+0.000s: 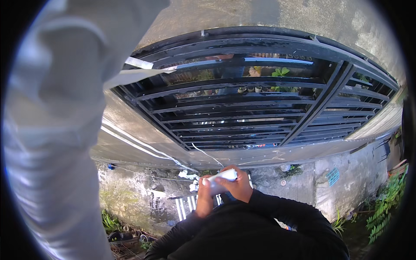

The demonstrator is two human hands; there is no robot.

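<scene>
Both of my hands meet low in the middle around a white roll [220, 177], which looks like wrapping tape. My left hand [204, 199] closes on its left side, fingers pointing up. Gripping the right end is my right hand [239, 185], with the thumb laid across it. The roll is slightly smeared, so its exact kind is uncertain. Close by on the left rises a thick pipe wrapped in grey-white material [52, 164]. A pale strip [141, 78] sticks out from it toward the window bars, beside the end of a white corrugated hose [139, 63].
Ahead is a wall with a large black barred window [234, 93]; potted plants show behind the bars. White cables [134, 141] run down the wall at left. Below lie stained concrete ground [299, 186], a striped black-and-white surface [185, 207], and green plants [385, 216] at right.
</scene>
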